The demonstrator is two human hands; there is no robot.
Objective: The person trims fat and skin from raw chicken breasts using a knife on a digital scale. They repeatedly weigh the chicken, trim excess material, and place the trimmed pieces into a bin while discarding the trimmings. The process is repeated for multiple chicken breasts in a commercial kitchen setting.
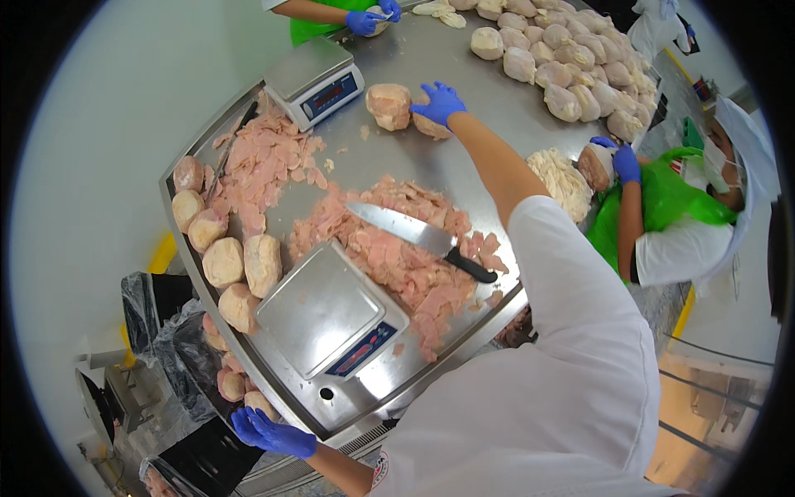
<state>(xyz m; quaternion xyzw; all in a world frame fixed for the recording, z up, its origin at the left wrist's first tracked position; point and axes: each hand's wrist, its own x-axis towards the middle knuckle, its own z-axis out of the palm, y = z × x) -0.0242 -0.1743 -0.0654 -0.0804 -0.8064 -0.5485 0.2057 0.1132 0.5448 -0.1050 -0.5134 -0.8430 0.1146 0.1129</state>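
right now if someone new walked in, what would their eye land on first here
Probably the big black-handled knife, lying across a heap of pink meat slices near the middle of the steel table. Next, the large mound of pale, rounded meat pieces at the table's upper right. Then the blue-gloved right hand, stretched over a rounded piece at upper centre.

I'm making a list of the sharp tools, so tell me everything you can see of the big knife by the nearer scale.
The knife has a broad, shiny, metal-looking blade and a black handle, perhaps plastic. It lies flat-side up across the pile of pink meat pieces, tip toward the picture's upper left, handle toward the lower right. No hand touches it.
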